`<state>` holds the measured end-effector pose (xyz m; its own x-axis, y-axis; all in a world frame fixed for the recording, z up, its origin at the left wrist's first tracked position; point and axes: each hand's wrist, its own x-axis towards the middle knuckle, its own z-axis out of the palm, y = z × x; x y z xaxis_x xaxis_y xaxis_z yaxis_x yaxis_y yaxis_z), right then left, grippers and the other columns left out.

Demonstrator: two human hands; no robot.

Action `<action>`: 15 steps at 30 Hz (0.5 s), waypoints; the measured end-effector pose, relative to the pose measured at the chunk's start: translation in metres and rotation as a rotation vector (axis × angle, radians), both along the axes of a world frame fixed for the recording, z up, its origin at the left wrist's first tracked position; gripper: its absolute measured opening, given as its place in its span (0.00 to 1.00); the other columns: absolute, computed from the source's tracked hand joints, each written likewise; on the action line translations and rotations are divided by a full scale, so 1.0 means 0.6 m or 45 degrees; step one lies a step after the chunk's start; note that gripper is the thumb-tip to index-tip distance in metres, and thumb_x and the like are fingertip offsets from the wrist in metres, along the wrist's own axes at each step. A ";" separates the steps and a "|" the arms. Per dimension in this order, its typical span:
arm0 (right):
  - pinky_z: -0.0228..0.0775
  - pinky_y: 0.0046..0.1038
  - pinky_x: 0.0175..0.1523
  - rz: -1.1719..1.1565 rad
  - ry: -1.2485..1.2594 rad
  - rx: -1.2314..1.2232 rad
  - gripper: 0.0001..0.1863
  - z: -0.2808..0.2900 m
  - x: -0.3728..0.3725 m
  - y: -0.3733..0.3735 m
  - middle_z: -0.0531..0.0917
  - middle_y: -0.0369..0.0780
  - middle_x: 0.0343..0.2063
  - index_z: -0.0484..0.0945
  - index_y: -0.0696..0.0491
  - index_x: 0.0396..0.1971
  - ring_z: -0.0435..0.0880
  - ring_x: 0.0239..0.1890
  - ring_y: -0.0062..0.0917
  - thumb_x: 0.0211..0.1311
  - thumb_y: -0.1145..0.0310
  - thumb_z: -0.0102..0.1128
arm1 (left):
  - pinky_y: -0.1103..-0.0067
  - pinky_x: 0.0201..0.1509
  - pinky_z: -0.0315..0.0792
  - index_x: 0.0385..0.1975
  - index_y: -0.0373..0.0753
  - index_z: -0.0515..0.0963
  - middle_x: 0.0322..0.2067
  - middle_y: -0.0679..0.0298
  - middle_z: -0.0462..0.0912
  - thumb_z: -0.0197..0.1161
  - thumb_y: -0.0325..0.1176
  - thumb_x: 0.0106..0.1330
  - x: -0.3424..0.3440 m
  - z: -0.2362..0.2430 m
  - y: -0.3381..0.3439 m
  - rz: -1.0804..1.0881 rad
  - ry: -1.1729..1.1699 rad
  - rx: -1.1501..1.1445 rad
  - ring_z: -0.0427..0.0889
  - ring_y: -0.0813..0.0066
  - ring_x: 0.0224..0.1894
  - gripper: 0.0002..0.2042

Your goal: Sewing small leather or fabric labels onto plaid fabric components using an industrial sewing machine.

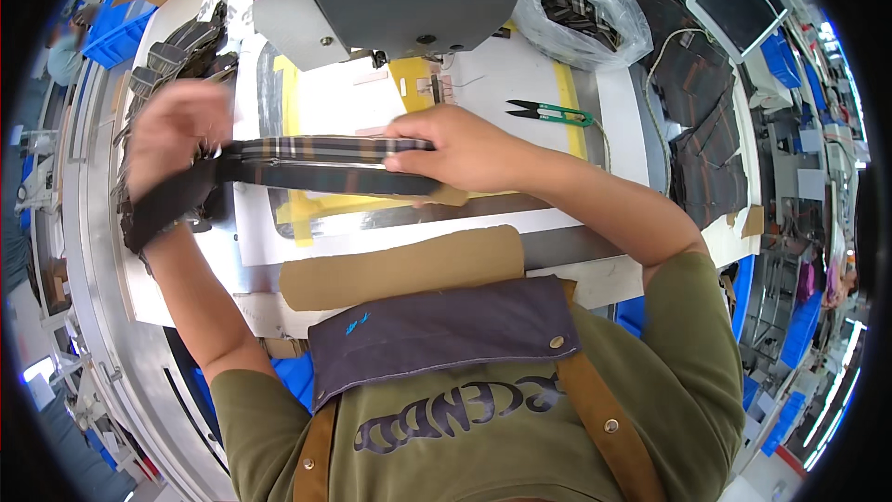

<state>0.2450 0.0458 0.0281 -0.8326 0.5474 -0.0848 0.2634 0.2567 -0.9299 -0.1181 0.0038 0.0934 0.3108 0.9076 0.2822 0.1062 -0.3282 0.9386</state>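
Hands [177,135] [455,144] pinching plaid strip [316,163]; plastic bag [581,14] holds dark pieces.

A dark plaid fabric strip [325,163] stretches level, held at both ends.

White worktable [595,279] amid blue bins [121,37], bright workshop

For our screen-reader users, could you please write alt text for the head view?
Both hands, left hand and right hand, hold a long plaid fabric strip flat over a sewing machine table. Green thread snips lie beyond the right hand.
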 end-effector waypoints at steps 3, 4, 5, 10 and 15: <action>0.81 0.31 0.52 -0.048 -0.091 -0.243 0.19 0.001 -0.048 -0.003 0.91 0.45 0.43 0.82 0.61 0.61 0.88 0.44 0.25 0.79 0.66 0.64 | 0.65 0.71 0.74 0.62 0.29 0.81 0.58 0.53 0.88 0.74 0.41 0.71 0.122 -0.002 -0.005 -0.250 0.686 -0.007 0.87 0.59 0.59 0.26; 0.81 0.34 0.50 -0.090 -0.001 -0.115 0.17 -0.011 -0.048 -0.006 0.91 0.46 0.43 0.85 0.60 0.56 0.89 0.40 0.27 0.78 0.65 0.65 | 0.68 0.64 0.78 0.62 0.30 0.81 0.53 0.51 0.89 0.76 0.32 0.68 0.143 -0.038 -0.007 -0.209 0.749 -0.160 0.88 0.58 0.54 0.24; 0.81 0.34 0.50 -0.102 -0.007 -0.120 0.17 -0.013 -0.040 -0.003 0.91 0.46 0.43 0.85 0.60 0.56 0.89 0.40 0.27 0.78 0.65 0.65 | 0.70 0.57 0.80 0.59 0.29 0.81 0.49 0.50 0.89 0.76 0.29 0.68 0.177 -0.058 -0.015 -0.131 0.776 -0.103 0.89 0.58 0.49 0.21; 0.80 0.38 0.43 -0.052 -0.186 0.469 0.13 0.009 0.037 0.009 0.89 0.45 0.35 0.88 0.60 0.43 0.88 0.34 0.37 0.76 0.63 0.66 | 0.69 0.46 0.80 0.47 0.32 0.84 0.40 0.51 0.89 0.75 0.32 0.71 0.167 -0.140 -0.044 0.140 0.764 0.109 0.88 0.53 0.39 0.13; 0.82 0.45 0.58 -0.197 -0.512 0.925 0.15 -0.010 0.091 0.034 0.89 0.39 0.55 0.89 0.49 0.53 0.88 0.57 0.34 0.74 0.58 0.66 | 0.66 0.40 0.78 0.42 0.34 0.84 0.35 0.54 0.85 0.71 0.30 0.73 0.134 -0.143 0.004 0.226 1.047 0.194 0.84 0.49 0.33 0.06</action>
